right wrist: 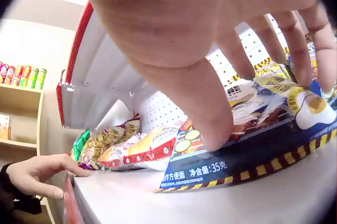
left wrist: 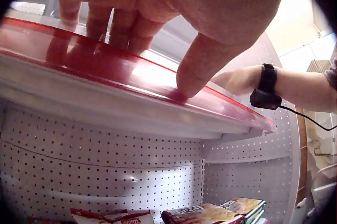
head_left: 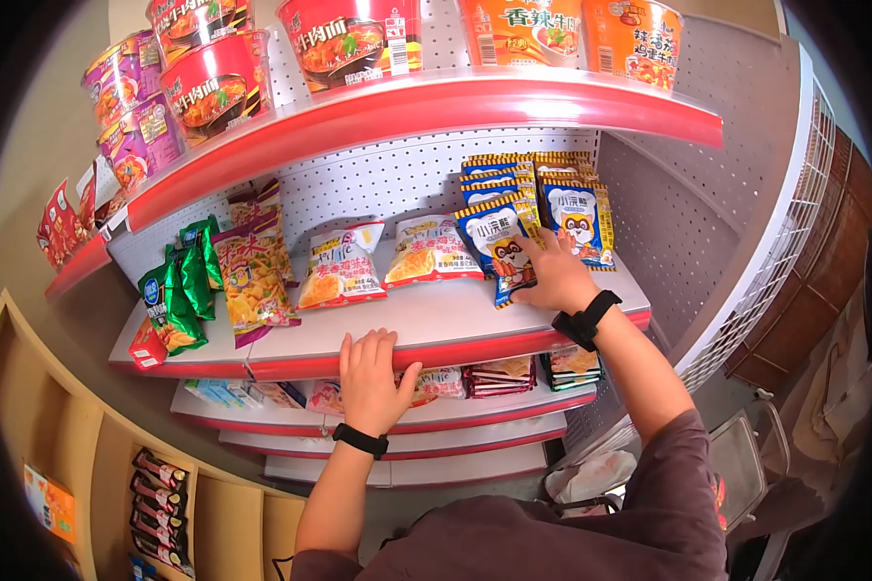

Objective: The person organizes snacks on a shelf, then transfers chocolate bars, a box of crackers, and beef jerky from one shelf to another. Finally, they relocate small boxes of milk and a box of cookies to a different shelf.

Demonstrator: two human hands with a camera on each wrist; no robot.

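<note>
My right hand (head_left: pixel 550 273) is on the front blue raccoon-print instant noodle packet (head_left: pixel 485 232), at the right of the middle shelf. In the right wrist view the thumb presses on the face of the packet (right wrist: pixel 253 145), and the spread fingers reach over toward its far side. The packet's striped bottom edge lies against the white shelf. More blue packets (head_left: pixel 574 208) of the same kind stand in rows behind and beside it. My left hand (head_left: pixel 373 380) rests on the shelf's red front edge (left wrist: pixel 121 68), fingers laid flat over the top and thumb against the front strip.
Left of the blue packets are white-and-red chip bags (head_left: pixel 434 250), a yellow-purple snack bag (head_left: pixel 247 276) and green bags (head_left: pixel 167 302). Above, an upper shelf (head_left: pixel 417 121) holds noodle tubs (head_left: pixel 349 44). Lower shelves carry more packets. A wire mesh side panel (head_left: pixel 761 290) stands at right.
</note>
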